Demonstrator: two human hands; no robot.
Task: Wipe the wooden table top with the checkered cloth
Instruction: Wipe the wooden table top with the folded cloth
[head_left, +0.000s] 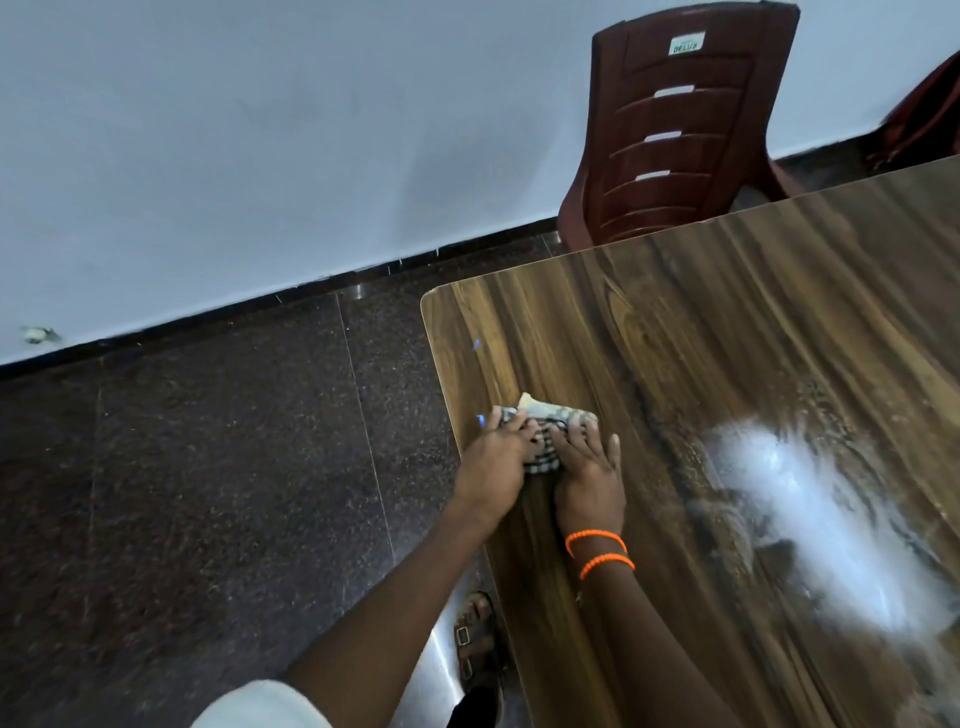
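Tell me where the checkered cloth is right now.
The checkered cloth lies bunched on the wooden table near its left edge, under the left hand and right hand.

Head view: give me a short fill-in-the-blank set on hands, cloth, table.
1. Both hands press the ____ cloth on the table.
2. The cloth lies near the table's ____ edge as seen in the picture.
3. The orange bands are on the ____ wrist.
4. Behind the table stands a dark red ____.

Missing: checkered; left; right; chair
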